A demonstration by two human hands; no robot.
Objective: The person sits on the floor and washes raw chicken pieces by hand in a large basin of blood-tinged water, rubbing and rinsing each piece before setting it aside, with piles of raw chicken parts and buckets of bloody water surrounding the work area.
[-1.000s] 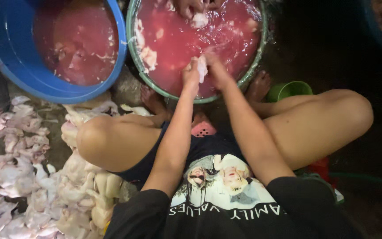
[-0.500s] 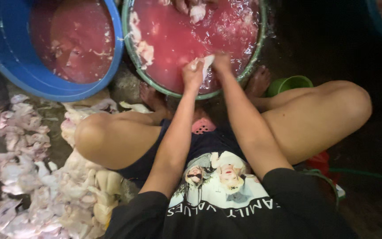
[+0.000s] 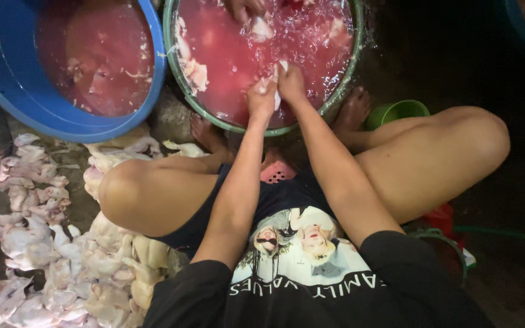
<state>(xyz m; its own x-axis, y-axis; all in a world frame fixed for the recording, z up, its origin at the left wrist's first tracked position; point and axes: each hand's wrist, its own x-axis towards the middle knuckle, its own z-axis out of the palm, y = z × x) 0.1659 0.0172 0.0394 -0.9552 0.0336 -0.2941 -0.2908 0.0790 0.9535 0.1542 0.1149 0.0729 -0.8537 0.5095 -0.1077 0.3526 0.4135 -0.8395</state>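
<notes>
A pale meat piece [image 3: 277,79] sat over the green tub [image 3: 350,73] of red water; I saw my left hand [image 3: 261,97] and right hand [image 3: 290,79] pinched tight around it, beside the blue tub [image 3: 153,91].

person's own body, head view: black short-sleeved t-shirt [image 3: 311,291], sleeves ending above the elbow. front print shows two pale cartoon-style figures and a line of white lettering, seen upside down. dark shorts, mostly hidden under the shirt hem. forearms, left hand [image 3: 261,97], right hand [image 3: 291,82], legs and feet bare. no gloves, no watch, no rings visible.
</notes>
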